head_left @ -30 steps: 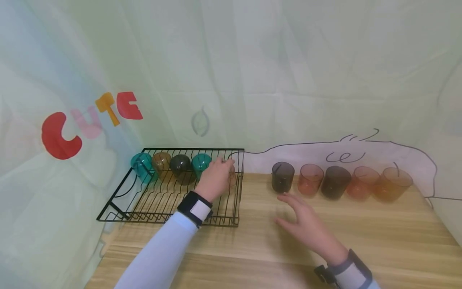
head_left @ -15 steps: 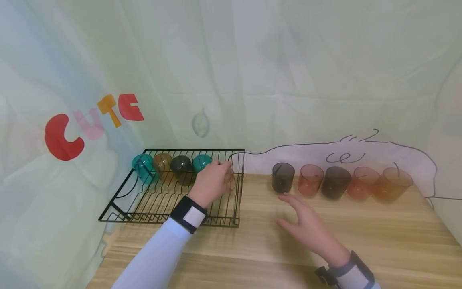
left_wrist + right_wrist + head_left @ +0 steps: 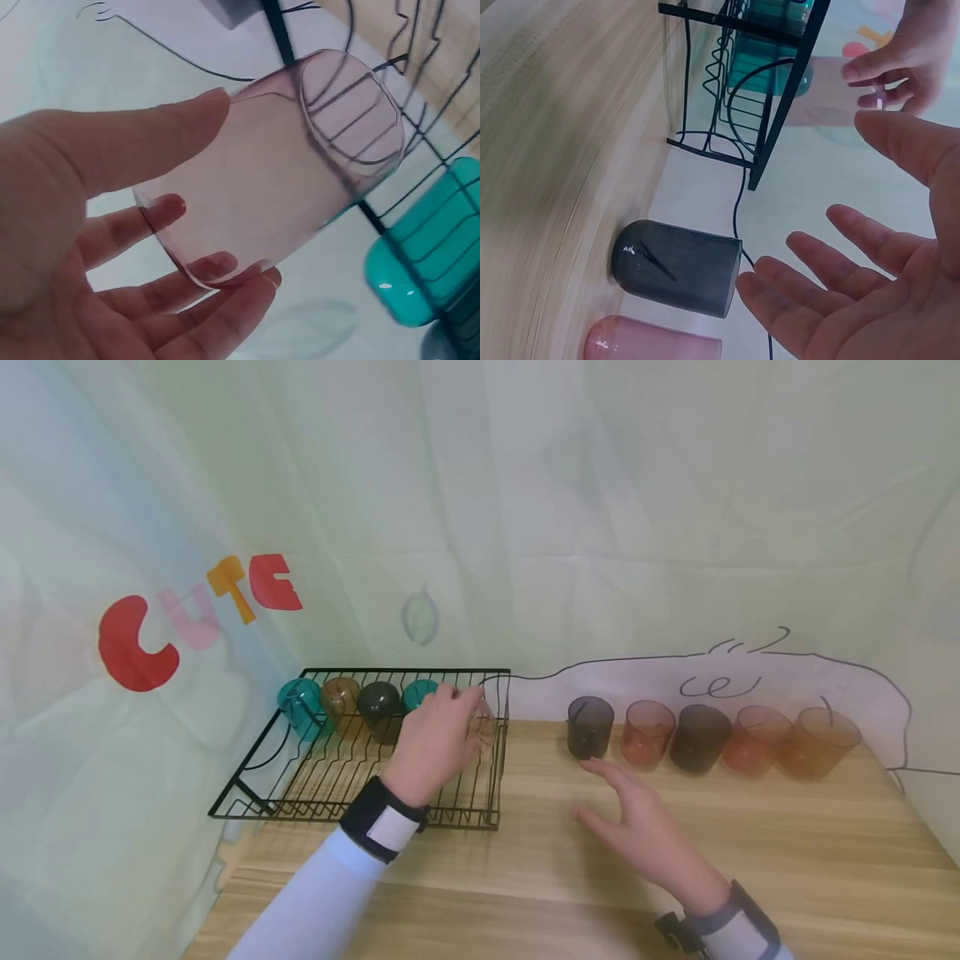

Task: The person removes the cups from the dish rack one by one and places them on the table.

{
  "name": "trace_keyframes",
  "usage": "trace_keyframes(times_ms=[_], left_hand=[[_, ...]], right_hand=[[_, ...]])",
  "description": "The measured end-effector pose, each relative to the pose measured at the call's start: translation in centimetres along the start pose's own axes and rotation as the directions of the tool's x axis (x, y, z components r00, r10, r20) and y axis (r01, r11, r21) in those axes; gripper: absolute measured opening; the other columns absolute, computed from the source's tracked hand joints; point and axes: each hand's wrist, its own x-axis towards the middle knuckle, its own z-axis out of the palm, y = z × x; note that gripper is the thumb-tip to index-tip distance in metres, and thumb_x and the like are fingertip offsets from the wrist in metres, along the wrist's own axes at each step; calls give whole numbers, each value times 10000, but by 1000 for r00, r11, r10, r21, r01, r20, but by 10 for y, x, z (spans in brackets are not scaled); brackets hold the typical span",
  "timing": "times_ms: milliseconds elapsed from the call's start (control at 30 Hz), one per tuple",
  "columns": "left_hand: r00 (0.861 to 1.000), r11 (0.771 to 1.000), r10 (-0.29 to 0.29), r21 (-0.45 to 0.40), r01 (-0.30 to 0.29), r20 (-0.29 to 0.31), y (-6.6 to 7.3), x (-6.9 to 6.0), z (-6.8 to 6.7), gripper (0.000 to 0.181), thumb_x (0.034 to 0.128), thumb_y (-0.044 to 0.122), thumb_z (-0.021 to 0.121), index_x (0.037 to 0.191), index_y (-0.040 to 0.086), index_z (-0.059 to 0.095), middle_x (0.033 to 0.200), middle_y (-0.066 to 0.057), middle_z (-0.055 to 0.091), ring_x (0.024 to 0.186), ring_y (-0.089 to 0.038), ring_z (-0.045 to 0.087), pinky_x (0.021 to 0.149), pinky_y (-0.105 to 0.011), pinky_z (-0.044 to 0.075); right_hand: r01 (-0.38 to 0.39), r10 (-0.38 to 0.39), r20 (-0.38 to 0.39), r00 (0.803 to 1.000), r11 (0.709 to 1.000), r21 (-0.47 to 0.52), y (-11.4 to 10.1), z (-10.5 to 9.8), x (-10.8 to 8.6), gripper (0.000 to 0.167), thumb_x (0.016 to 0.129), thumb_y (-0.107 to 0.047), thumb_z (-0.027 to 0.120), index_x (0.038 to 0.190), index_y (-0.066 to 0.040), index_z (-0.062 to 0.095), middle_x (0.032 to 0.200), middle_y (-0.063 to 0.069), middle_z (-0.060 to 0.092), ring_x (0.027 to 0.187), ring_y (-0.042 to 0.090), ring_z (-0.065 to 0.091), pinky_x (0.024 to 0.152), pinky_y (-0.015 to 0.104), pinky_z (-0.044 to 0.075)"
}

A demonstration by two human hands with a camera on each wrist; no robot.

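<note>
In the head view, my left hand (image 3: 431, 743) is over the right back part of a black wire rack (image 3: 360, 818). Its thumb and fingers hold the closed end of a clear pinkish glass (image 3: 247, 180), which has its rim down at the rack's wires. Left of it, several upturned glasses stand in a row: a teal glass (image 3: 420, 695), a dark grey glass (image 3: 380, 706), a brown glass (image 3: 342, 700) and another teal glass (image 3: 302, 703). My right hand (image 3: 648, 835) hovers over the table with fingers spread, holding nothing, just in front of a dark glass (image 3: 679, 266).
To the right of the rack, a row of upright glasses continues with a pink glass (image 3: 648, 735), a dark brown glass (image 3: 699, 739), a reddish glass (image 3: 756, 743) and an amber glass (image 3: 817, 743). A printed curtain (image 3: 645, 527) hangs behind the wooden table (image 3: 525, 877).
My left hand has drawn slightly back and to the left, leaving more of the pinkish glass visible at the rack. My right hand has stayed nearly still.
</note>
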Motion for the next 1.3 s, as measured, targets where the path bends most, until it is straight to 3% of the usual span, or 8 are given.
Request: trace_keyframes(times_ms=[100, 233, 433, 600, 733, 1000, 1167, 1300], left_hand=[[999, 1000, 7, -22, -9, -53, 5, -4, -6, 504, 699, 217, 790, 1155, 214, 574, 1020, -88, 586, 833, -230, 580, 527, -306, 509], [997, 990, -24, -139, 14, -73, 12, -8, -13, 667, 702, 329, 811, 1289, 208, 518, 1164, -104, 566, 939, -221, 587, 654, -346, 556], [990, 931, -94, -362, 52, -102, 17, -13, -14, 686, 701, 374, 806, 1301, 247, 500, 1197, -56, 537, 993, -160, 563, 742, -319, 550], [970, 860, -175, -506, 69, -166, 20, -20, -6, 660, 696, 354, 813, 1265, 205, 513, 1103, 0, 546, 950, -121, 533, 690, -248, 526], [961, 797, -225, -598, 86, -163, 24, -25, 1, 634, 684, 352, 817, 1217, 222, 498, 1038, 53, 526, 888, -97, 522, 653, -219, 513], [968, 689, -236, -717, 110, -79, 41, -35, 15, 639, 657, 348, 832, 1133, 211, 429, 1001, 66, 504, 859, -107, 537, 640, -231, 531], [971, 611, -230, -787, 88, -70, 54, -38, 21, 658, 662, 344, 831, 1143, 198, 406, 1109, 60, 478, 968, -127, 534, 715, -242, 551], [978, 555, -198, -829, 60, -61, 62, -39, 23, 671, 663, 339, 833, 1154, 197, 398, 1155, 60, 460, 1015, -127, 517, 763, -254, 556]], right_hand=[[-11, 11, -3, 1000, 999, 33, -1, -2, 0, 633, 826, -500, 644, 1347, -181, 478, 1381, 48, 507, 1284, 243, 465, 1051, 484, 396], [-26, 28, -21, 999, 995, 98, -2, -4, 1, 616, 830, -462, 657, 1345, -174, 481, 1379, 69, 510, 1279, 273, 469, 1009, 506, 432], [-70, 77, -37, 996, 986, 154, -6, -5, 2, 582, 852, -411, 652, 1338, -138, 486, 1390, 68, 498, 1281, 308, 466, 1006, 497, 436], [-106, 113, -27, 993, 978, 178, -10, -6, 2, 590, 863, -452, 619, 1341, -134, 482, 1393, 70, 494, 1260, 319, 488, 1000, 482, 444], [-104, 110, -23, 994, 974, 201, -11, -6, 2, 574, 874, -447, 607, 1335, -127, 486, 1382, 78, 504, 1241, 310, 510, 996, 472, 448], [-110, 120, -18, 993, 948, 299, -11, -6, 1, 538, 899, -442, 570, 1315, -107, 503, 1356, 76, 529, 1231, 252, 527, 964, 412, 488], [-121, 132, -13, 991, 940, 319, -14, -7, 2, 529, 911, -479, 527, 1313, -136, 512, 1338, 35, 548, 1219, 186, 536, 944, 366, 506], [-120, 133, -15, 991, 936, 331, -15, -8, 3, 542, 932, -493, 474, 1350, -148, 481, 1367, 17, 528, 1248, 194, 513, 972, 422, 481]])
